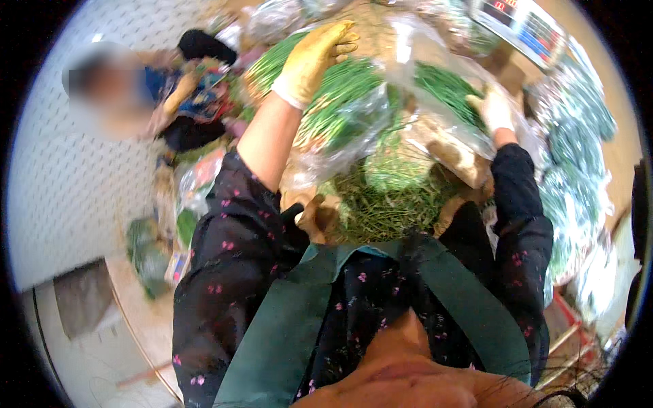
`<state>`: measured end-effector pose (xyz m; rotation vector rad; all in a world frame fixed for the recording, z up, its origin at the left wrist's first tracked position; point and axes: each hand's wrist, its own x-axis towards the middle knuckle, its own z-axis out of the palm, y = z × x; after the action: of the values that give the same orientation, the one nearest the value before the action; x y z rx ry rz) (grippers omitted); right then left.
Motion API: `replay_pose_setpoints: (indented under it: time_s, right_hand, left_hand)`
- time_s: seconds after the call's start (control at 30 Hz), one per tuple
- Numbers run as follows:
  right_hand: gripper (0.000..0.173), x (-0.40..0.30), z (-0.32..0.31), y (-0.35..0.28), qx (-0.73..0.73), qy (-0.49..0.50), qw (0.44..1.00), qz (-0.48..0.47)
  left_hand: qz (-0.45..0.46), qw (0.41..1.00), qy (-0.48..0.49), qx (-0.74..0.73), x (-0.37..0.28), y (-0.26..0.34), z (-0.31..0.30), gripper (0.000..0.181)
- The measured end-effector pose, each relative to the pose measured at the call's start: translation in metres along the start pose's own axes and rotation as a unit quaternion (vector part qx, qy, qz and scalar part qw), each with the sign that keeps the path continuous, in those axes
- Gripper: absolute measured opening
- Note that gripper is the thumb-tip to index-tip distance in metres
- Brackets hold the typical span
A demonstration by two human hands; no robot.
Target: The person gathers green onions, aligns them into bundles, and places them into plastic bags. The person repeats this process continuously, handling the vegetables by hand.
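My left hand (319, 61), in a yellow glove with a white cuff, reaches over a heap of long green stalks with pale ends (331, 102), perhaps green onions or chives. Its fingers are a little bent and nothing shows in them. My right hand (494, 109), in a paler glove, is at the right edge of a clear plastic bag (428, 41) with a bundle of green stalks (446, 92) in it. Its thumb lies near the stalks; whether its fingers grip the bag cannot be made out. Clear plastic film (331, 158) lies at the heap's near edge.
A digital scale (530, 30) stands at the upper right. Filled plastic bags of greens (571, 168) are piled along the right. Loose trimmings (398, 204) lie before me. Another person (189, 97) sits at the left beside more produce. A bag of greens (148, 255) lies lower left.
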<state>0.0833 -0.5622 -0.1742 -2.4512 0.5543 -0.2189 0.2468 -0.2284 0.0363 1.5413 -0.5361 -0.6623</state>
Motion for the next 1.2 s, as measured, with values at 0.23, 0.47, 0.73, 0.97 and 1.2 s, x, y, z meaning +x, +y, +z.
replay_pose_setpoints:
  time_s: [0.23, 0.47, 0.73, 0.97, 1.2]
  right_hand:
    - [0.044, -0.030, -0.041, -0.032, 0.330, 0.015, 0.944, -0.015]
    - [0.034, -0.156, -0.124, -0.112, 0.291, 0.017, 0.956, -0.026]
    - [0.045, -0.214, -0.167, -0.231, 0.248, -0.114, 0.960, -0.053]
    - [0.053, -0.230, -0.135, -0.267, 0.235, -0.208, 0.948, -0.047]
    - [0.058, -0.213, -0.115, -0.286, 0.140, -0.222, 0.963, -0.058]
  left_hand:
    - [-0.114, 0.948, 0.217, 0.205, -0.099, -0.096, -0.140, 0.048]
    - [-0.328, 0.818, 0.305, 0.360, -0.206, -0.245, -0.210, 0.042]
    - [-0.249, 0.680, 0.234, 0.649, -0.143, -0.197, -0.197, 0.041]
    - [-0.323, 0.634, 0.123, 0.692, -0.114, -0.217, -0.221, 0.043]
    - [-0.328, 0.647, 0.186, 0.662, -0.086, -0.232, -0.226, 0.029]
